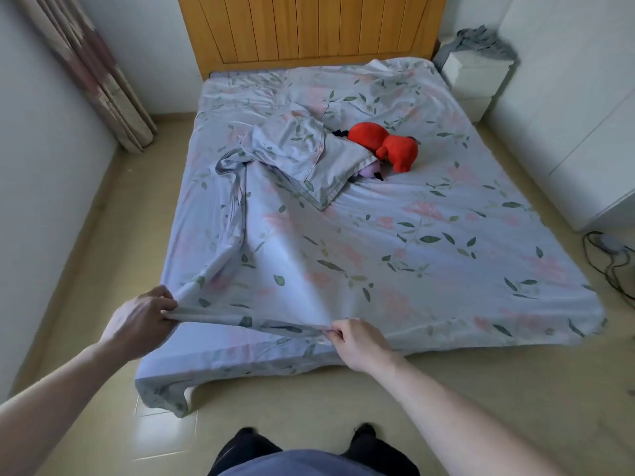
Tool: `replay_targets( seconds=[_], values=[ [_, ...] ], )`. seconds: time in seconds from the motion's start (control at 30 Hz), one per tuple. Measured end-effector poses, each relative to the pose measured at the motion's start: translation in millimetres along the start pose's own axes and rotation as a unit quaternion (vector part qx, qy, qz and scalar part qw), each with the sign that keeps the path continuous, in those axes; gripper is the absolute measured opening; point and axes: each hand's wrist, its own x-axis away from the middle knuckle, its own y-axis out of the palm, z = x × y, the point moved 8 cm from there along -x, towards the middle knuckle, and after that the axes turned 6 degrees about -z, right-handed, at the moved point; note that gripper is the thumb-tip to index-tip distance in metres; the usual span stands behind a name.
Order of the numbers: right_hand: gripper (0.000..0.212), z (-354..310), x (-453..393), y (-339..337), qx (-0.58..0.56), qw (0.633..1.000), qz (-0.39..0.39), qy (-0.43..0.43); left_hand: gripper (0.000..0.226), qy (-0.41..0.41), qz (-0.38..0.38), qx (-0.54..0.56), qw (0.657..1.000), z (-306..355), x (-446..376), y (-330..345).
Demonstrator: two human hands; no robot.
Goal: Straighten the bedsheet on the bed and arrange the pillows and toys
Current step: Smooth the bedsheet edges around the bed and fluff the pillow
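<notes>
A pale blue bedsheet point(395, 235) printed with leaves and pink flowers covers the bed and is wrinkled on the left side. My left hand point(139, 321) grips a raised fold of it at the foot's left. My right hand point(357, 343) pinches the same fold further right. A pillow point(309, 156) in matching fabric lies askew near the bed's middle. A red plush toy point(388, 144) lies beside it, and a purple toy point(369, 171) peeks from under the pillow's edge, mostly hidden.
A wooden headboard point(309, 25) stands at the far end. A curtain point(86, 70) hangs at the left wall. A white nightstand point(477, 80) with grey cloth and white cabinets point(584, 115) stand on the right. Cables point(608, 259) lie on the tiled floor.
</notes>
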Motion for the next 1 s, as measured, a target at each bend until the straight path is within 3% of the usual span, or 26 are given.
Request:
replay_targets(
  seconds=[0.2, 0.33, 0.43, 0.5, 0.53, 0.67, 0.83, 0.9, 1.0],
  values=[
    [0.033, -18, 1, 63, 0.076, 0.988, -0.047, 0.129, 0.028, 0.083, -0.019, 0.045, 0.995, -10, 1, 5],
    [0.058, -102, -15, 90, 0.059, 0.994, -0.006, 0.086, 0.033, 0.155, -0.051, 0.053, 0.985, 7, 18, 3],
    [0.032, -190, -26, 84, 0.008, 0.997, 0.077, -0.003, 0.04, 0.182, -0.074, 0.046, 0.979, 4, 30, 4],
    [0.01, -217, -27, 79, -0.031, 0.994, 0.106, -0.019, 0.039, 0.181, -0.099, 0.049, 0.977, -7, 31, 13],
    [0.011, -230, -25, 81, -0.033, 0.993, 0.109, -0.018, 0.033, 0.17, -0.111, 0.043, 0.978, -24, 34, 15],
    [0.016, -239, -11, 89, -0.019, 0.994, 0.106, -0.01, 0.009, 0.137, -0.125, -0.008, 0.983, -78, 35, 33],
    [0.02, -239, 4, 105, -0.011, 0.995, 0.093, 0.027, 0.025, 0.092, -0.121, 0.049, 0.987, -141, 33, 36],
    [0.025, -233, 9, 117, -0.013, 0.996, 0.077, 0.053, 0.027, 0.106, -0.111, 0.119, 0.981, -147, 38, 29],
    [0.023, -235, 13, 138, -0.023, 0.995, 0.035, 0.094, 0.029, 0.163, -0.101, 0.133, 0.972, -136, 52, 13]
  ],
)
